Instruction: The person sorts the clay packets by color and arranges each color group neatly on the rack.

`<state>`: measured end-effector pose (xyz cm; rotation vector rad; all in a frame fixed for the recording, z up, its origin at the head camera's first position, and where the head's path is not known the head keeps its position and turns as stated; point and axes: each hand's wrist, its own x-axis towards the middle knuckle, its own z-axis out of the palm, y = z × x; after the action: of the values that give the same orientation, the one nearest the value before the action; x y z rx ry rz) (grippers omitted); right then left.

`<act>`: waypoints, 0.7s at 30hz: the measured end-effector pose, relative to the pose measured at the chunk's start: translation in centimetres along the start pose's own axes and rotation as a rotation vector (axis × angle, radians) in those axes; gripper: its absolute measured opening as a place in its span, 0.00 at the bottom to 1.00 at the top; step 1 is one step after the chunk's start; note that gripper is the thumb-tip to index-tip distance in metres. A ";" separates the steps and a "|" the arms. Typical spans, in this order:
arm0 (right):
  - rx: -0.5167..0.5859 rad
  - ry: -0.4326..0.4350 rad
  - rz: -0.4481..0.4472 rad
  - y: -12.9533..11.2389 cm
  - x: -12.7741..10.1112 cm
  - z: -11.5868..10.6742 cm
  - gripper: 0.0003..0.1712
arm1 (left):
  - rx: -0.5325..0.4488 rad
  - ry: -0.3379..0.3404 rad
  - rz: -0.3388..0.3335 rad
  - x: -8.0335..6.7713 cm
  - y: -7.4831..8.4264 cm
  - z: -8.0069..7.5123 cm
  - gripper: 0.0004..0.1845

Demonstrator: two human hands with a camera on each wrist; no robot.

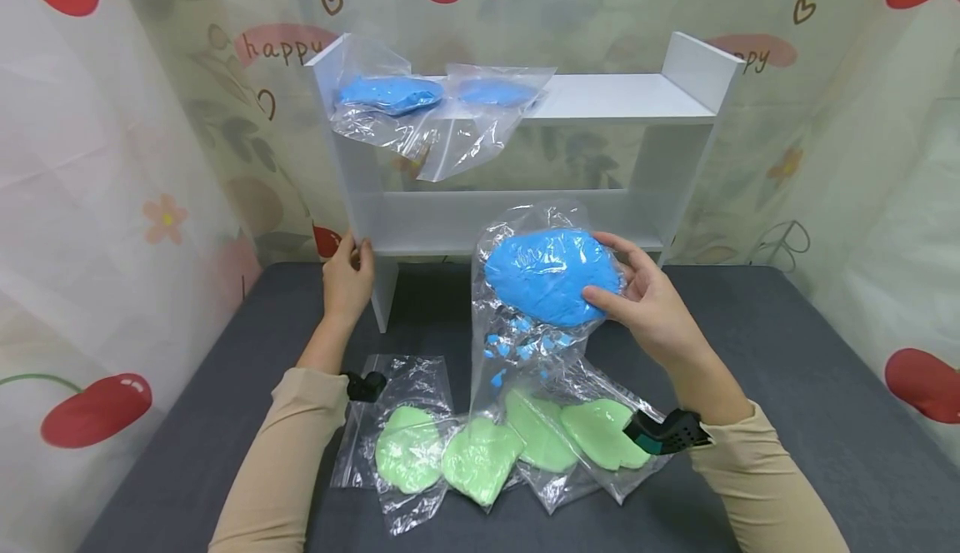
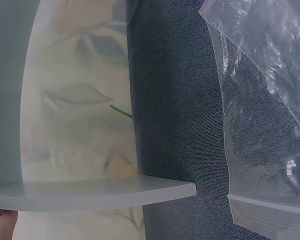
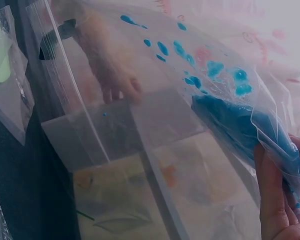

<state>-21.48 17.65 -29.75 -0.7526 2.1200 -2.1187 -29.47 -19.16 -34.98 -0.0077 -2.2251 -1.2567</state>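
My right hand (image 1: 660, 311) pinches a clear zip bag holding a flat blue lump (image 1: 551, 274), thumb on the near face, fingers behind. Small blue bits are scattered inside the bag below the lump, plain too in the right wrist view. The bag hangs in front of the lower board of a white shelf unit (image 1: 615, 99). With my left hand (image 1: 348, 282) I grip the front edge of its left side panel (image 2: 100, 194). Two more bags with blue lumps (image 1: 390, 95) lie on the top board at the left, their clear ends drooping over the front edge.
Several clear bags with pale green lumps (image 1: 480, 457) lie overlapping on the dark table (image 1: 810, 453), between my forearms. The held bag's lower end overlaps them in the head view. Behind the shelf unit hangs a printed curtain (image 1: 585, 3); more curtain flanks both sides.
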 end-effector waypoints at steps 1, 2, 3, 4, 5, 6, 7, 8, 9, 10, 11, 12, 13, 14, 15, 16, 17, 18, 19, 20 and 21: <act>0.016 -0.001 -0.011 -0.1 0.0 0.0 0.37 | 0.000 -0.001 0.000 0.0 0.0 0.0 0.21; 0.024 0.000 -0.023 -0.3 -0.1 -0.1 0.37 | -0.001 -0.003 -0.001 0.0 0.0 0.0 0.21; 0.029 0.000 -0.032 -0.4 -0.2 -0.1 0.37 | -0.002 -0.004 -0.002 0.0 0.0 0.0 0.21; 0.024 0.009 -0.039 -0.5 -0.2 -0.2 0.37 | -0.003 -0.005 -0.003 0.0 0.0 0.0 0.21; 0.012 0.020 -0.043 -0.7 -0.3 -0.2 0.37 | -0.004 -0.006 -0.004 0.0 0.0 0.0 0.21; 0.002 0.031 -0.048 -0.8 -0.3 -0.2 0.37 | -0.006 -0.006 -0.005 0.0 0.1 0.0 0.21; -0.005 0.040 -0.052 -1.0 -0.4 -0.3 0.36 | -0.006 -0.008 -0.005 0.0 0.1 0.0 0.21; -0.013 0.049 -0.056 -1.1 -0.4 -0.3 0.36 | -0.006 -0.009 -0.006 0.0 0.1 0.0 0.22; -0.014 0.055 -0.061 -1.2 -0.4 -0.3 0.36 | -0.005 -0.009 -0.006 0.0 0.1 0.0 0.22; -0.013 0.063 -0.067 -1.3 -0.4 -0.4 0.36 | -0.003 -0.010 -0.006 0.0 0.1 0.0 0.22; -0.014 0.068 -0.074 -1.5 -0.4 -0.4 0.36 | -0.002 -0.010 -0.006 0.0 0.1 0.0 0.22; -0.011 0.069 -0.083 -1.6 -0.4 -0.5 0.36 | -0.001 -0.009 -0.006 0.0 0.1 0.0 0.22; -0.007 0.068 -0.092 -1.7 -0.5 -0.5 0.36 | 0.001 -0.010 -0.006 0.0 0.1 0.0 0.22; -0.003 0.071 -0.100 -1.9 -0.5 -0.6 0.36 | 0.002 -0.009 -0.006 0.0 0.1 0.0 0.22; 0.002 0.073 -0.108 -2.0 -0.5 -0.6 0.36 | 0.004 -0.008 -0.006 0.0 0.1 0.0 0.22; 0.008 0.072 -0.118 -2.2 -0.5 -0.7 0.36 | 0.005 -0.008 -0.005 0.0 0.0 0.0 0.22; 0.014 0.071 -0.129 -2.3 -0.6 -0.8 0.36 | 0.004 -0.006 -0.004 0.0 0.0 0.0 0.22; 0.020 0.071 -0.137 -2.5 -0.6 -0.8 0.36 | 0.004 -0.004 -0.001 0.0 0.0 0.0 0.22; 0.031 0.071 -0.144 -2.6 -0.6 -0.9 0.36 | 0.002 -0.003 0.001 0.0 0.0 0.0 0.22; 0.043 0.071 -0.150 -2.8 -0.6 -0.9 0.36 | 0.001 -0.002 0.003 0.0 0.0 0.0 0.22; 0.057 0.067 -0.156 -2.9 -0.7 -1.0 0.36 | -0.002 -0.001 0.005 0.0 0.0 0.0 0.22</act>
<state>-20.38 18.96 -27.12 -0.8803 2.0868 -2.3024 -29.47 -19.15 -35.01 -0.0147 -2.2235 -1.2564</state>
